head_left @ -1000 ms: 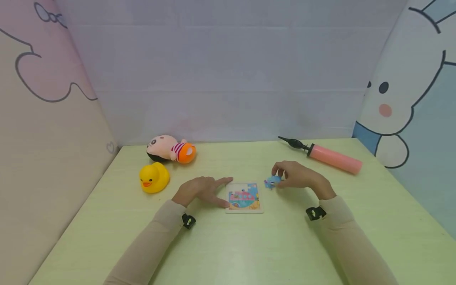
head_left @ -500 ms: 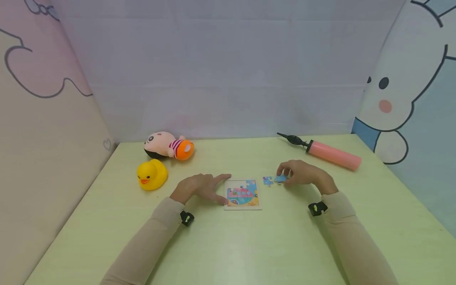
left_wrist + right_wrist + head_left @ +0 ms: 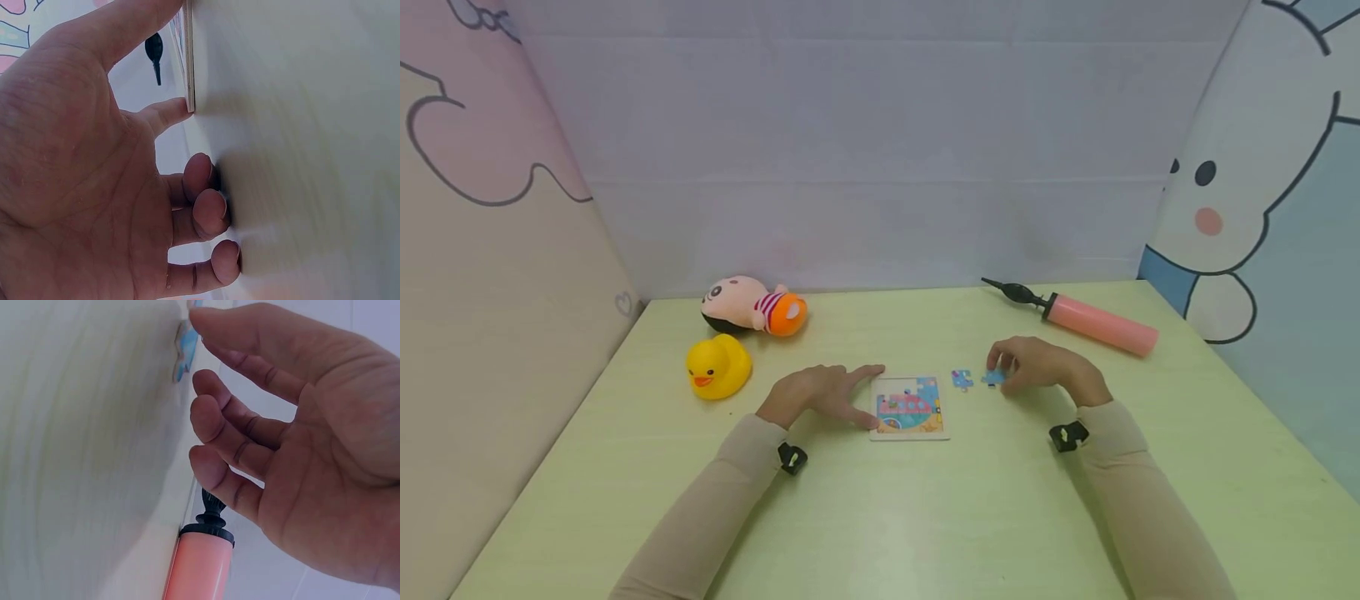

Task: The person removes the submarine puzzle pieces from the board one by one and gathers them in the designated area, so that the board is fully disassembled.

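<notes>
A puzzle board (image 3: pixel 910 435) with a pale rim and a pink-and-blue picture lies flat on the table; the upper left part of its picture area is bare. My left hand (image 3: pixel 820 393) rests at the board's left side, thumb and index finger spread to its two left corners. In the left wrist view the board's edge (image 3: pixel 190 69) shows between them. To the right, my right hand (image 3: pixel 1037 365) pinches a blue puzzle piece (image 3: pixel 993 377) at the table surface, partly hidden by the fingers. Another blue puzzle piece (image 3: pixel 962 379) lies between it and the board.
A yellow rubber duck (image 3: pixel 718 367) and a plush doll (image 3: pixel 754 307) are at the back left. The pink hand pump (image 3: pixel 1101 323) with a black nozzle lies behind my right hand. Fabric walls enclose the table (image 3: pixel 880 517) on three sides.
My right hand has shifted slightly right with a puzzle piece, which now lies apart from the other one; earlier they were bunched together. My left hand stays at the board.
</notes>
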Action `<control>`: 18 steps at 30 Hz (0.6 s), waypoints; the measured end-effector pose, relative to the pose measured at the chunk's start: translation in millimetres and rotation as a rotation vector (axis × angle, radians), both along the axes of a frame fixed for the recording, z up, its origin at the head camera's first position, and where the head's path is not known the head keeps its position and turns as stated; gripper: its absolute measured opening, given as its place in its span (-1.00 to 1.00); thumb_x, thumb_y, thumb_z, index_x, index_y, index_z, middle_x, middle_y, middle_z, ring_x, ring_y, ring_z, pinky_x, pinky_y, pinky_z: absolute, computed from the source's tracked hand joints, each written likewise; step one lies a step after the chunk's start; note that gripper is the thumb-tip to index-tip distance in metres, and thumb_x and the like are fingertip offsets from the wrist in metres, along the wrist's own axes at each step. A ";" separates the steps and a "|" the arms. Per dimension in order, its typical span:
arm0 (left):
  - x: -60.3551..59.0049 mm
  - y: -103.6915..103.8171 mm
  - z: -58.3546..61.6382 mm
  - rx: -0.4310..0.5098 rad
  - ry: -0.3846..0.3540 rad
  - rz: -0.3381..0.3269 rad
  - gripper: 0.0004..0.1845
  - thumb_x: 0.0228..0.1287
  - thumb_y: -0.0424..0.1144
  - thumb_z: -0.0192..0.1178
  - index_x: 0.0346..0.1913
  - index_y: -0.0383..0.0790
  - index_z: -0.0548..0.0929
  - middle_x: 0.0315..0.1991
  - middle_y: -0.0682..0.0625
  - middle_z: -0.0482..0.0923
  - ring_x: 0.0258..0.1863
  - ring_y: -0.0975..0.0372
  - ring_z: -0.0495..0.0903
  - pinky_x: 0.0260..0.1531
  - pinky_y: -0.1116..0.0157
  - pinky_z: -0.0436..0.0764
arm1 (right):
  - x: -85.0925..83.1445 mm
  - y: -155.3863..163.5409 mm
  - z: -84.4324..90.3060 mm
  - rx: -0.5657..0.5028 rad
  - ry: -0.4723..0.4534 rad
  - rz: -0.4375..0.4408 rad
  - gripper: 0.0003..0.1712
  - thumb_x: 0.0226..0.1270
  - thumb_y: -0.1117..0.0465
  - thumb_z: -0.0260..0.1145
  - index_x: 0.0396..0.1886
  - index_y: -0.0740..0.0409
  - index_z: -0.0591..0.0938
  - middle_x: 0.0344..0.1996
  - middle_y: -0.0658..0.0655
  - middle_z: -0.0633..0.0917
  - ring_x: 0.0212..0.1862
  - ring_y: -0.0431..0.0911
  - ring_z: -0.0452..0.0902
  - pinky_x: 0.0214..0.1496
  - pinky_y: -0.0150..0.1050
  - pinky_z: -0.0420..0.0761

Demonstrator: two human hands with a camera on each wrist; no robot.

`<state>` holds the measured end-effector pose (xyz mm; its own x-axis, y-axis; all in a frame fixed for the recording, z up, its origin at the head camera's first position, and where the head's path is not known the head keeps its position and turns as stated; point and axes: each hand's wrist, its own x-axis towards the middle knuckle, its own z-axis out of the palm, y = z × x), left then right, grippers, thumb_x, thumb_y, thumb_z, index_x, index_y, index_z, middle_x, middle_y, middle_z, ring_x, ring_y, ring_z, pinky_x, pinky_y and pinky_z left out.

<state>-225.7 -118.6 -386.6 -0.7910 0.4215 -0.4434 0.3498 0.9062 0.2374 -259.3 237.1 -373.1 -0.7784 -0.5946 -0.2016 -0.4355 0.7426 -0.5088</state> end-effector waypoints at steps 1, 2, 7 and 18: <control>-0.2 0.2 0.1 0.000 0.000 0.000 0.01 0.14 0.43 0.22 0.59 0.34 0.01 0.37 -0.25 0.35 0.20 -0.08 0.45 0.10 -0.14 0.45 | 0.0 -1.1 0.6 -0.004 0.002 -0.001 -0.67 0.12 0.37 0.42 -0.08 0.18 0.62 -0.14 0.20 0.62 -0.09 0.06 0.51 -0.07 -0.05 0.54; -0.2 0.3 0.2 -0.001 0.000 -0.002 0.01 0.14 0.43 0.22 0.59 0.33 0.01 0.37 -0.25 0.35 0.20 -0.09 0.45 0.11 -0.14 0.45 | 0.0 -2.4 0.9 -0.009 0.007 0.002 -0.68 0.14 0.37 0.42 -0.08 0.18 0.62 -0.14 0.19 0.62 -0.09 0.06 0.50 -0.07 -0.06 0.53; 0.4 0.5 0.9 -0.006 0.005 -0.005 0.00 0.14 0.43 0.22 0.59 0.34 0.01 0.38 -0.26 0.34 0.21 -0.10 0.45 0.12 -0.16 0.44 | 1.1 -14.7 0.9 -0.039 0.045 0.026 -0.72 0.20 0.39 0.37 -0.07 0.16 0.63 -0.18 0.14 0.60 -0.16 -0.01 0.49 -0.15 -0.15 0.52; -1.8 0.9 -1.2 -0.019 0.005 -0.011 0.01 0.14 0.44 0.21 0.59 0.33 0.00 0.35 -0.25 0.37 0.19 -0.09 0.46 0.11 -0.14 0.46 | 12.8 -55.1 -0.8 -0.026 0.081 0.113 -0.76 0.33 0.32 0.36 -0.02 0.12 0.67 -0.24 0.13 0.60 -0.21 -0.01 0.46 -0.13 -0.17 0.46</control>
